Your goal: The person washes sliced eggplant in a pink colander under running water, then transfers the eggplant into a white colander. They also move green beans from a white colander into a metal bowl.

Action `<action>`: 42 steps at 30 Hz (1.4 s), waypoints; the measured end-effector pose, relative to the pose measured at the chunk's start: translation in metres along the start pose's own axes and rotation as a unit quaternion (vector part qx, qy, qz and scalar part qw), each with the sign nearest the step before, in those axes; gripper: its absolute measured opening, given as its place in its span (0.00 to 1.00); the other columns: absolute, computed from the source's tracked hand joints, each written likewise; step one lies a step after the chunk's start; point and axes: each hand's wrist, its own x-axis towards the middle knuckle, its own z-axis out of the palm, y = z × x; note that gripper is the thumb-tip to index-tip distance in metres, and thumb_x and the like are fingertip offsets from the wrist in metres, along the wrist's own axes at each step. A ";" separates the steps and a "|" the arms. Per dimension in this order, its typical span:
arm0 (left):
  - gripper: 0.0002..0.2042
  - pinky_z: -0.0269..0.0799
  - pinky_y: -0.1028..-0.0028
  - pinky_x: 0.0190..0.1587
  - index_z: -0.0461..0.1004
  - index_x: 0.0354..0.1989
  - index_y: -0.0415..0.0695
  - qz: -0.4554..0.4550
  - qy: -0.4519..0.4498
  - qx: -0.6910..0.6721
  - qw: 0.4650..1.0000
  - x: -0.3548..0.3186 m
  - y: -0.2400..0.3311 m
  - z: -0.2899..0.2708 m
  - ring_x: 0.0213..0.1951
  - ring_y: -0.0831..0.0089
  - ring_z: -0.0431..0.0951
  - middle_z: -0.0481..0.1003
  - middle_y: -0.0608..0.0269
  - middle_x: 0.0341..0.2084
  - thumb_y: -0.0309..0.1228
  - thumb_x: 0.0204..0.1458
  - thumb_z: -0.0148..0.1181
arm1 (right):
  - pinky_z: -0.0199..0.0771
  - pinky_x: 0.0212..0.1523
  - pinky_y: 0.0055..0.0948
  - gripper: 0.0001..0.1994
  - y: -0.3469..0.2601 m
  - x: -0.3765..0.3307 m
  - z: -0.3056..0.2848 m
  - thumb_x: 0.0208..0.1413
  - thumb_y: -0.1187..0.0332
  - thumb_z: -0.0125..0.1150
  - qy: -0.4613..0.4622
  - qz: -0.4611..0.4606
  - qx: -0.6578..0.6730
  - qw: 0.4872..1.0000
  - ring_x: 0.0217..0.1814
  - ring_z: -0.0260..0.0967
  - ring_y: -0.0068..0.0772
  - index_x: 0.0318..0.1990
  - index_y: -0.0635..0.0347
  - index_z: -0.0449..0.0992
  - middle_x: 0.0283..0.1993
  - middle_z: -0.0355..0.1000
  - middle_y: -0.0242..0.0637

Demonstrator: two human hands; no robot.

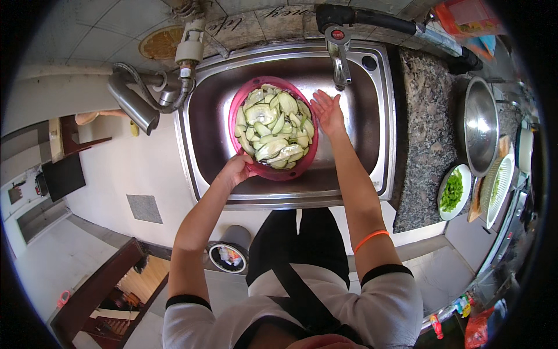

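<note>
A pink plastic basin (289,174) stands in the stainless steel sink (363,168), heaped with wet, pale green vegetable slices (270,125) with darker green skin. My left hand (235,170) grips the basin's near-left rim, its fingers curled around the edge. At the basin's right side my right hand (329,113) is open, palm up and fingers spread, with nothing in it. Its fingertips are close to the rim; I cannot tell whether they touch. Just above this hand is the spout of a metal faucet (338,61). No stream of water shows clearly.
A granite counter (427,122) on the right bears a large metal bowl (481,125), a white dish of chopped greens (451,200) and a white slotted basket (499,192). A metal pipe fixture (136,104) juts out left of the sink. A bin (228,257) stands on the floor.
</note>
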 end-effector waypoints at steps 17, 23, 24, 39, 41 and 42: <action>0.38 0.72 0.62 0.36 0.35 0.60 0.59 0.024 0.033 0.069 0.997 0.002 0.010 0.015 0.36 0.64 0.74 0.66 0.53 0.43 0.15 0.40 0.43 | 0.47 0.58 0.40 0.31 0.030 -0.016 0.041 0.47 0.56 0.51 0.050 -0.393 -0.707 0.586 0.57 0.51 0.50 0.57 0.60 0.52 0.56 0.53 0.51; 0.38 0.72 0.62 0.37 0.38 0.59 0.60 0.008 0.041 0.073 0.996 0.008 0.004 0.014 0.37 0.63 0.73 0.67 0.53 0.43 0.15 0.39 0.42 | 0.38 0.61 0.42 0.37 0.038 -0.015 0.043 0.45 0.48 0.49 0.016 -0.394 -0.738 0.547 0.61 0.44 0.49 0.58 0.63 0.48 0.58 0.49 0.49; 0.35 0.72 0.62 0.39 0.43 0.58 0.55 0.008 0.041 0.078 0.996 0.006 0.003 0.017 0.38 0.63 0.73 0.66 0.53 0.43 0.16 0.38 0.42 | 0.38 0.61 0.42 0.37 0.039 -0.014 0.043 0.45 0.48 0.49 0.008 -0.389 -0.739 0.550 0.61 0.44 0.49 0.58 0.64 0.48 0.59 0.49 0.49; 0.23 0.67 0.61 0.47 0.56 0.50 0.38 0.010 0.060 0.028 0.998 -0.044 0.006 0.032 0.42 0.60 0.71 0.66 0.51 0.43 0.19 0.40 0.43 | 0.45 0.58 0.39 0.37 0.033 -0.026 0.067 0.41 0.54 0.57 -0.066 -0.401 -0.669 0.622 0.59 0.46 0.46 0.58 0.59 0.50 0.59 0.48 0.46; 0.19 0.68 0.61 0.45 0.59 0.46 0.36 0.028 0.060 0.030 0.997 -0.055 0.007 0.038 0.41 0.60 0.72 0.68 0.51 0.40 0.20 0.40 0.42 | 0.46 0.56 0.41 0.36 0.033 -0.029 0.076 0.41 0.53 0.56 -0.074 -0.385 -0.653 0.648 0.57 0.48 0.45 0.59 0.55 0.51 0.59 0.51 0.42; 0.19 0.68 0.61 0.45 0.58 0.46 0.36 0.031 0.064 0.024 0.997 -0.061 0.008 0.043 0.40 0.59 0.72 0.67 0.50 0.40 0.19 0.41 0.42 | 0.45 0.56 0.41 0.36 0.033 -0.032 0.081 0.41 0.53 0.56 -0.078 -0.369 -0.653 0.657 0.56 0.48 0.45 0.59 0.54 0.51 0.59 0.51 0.41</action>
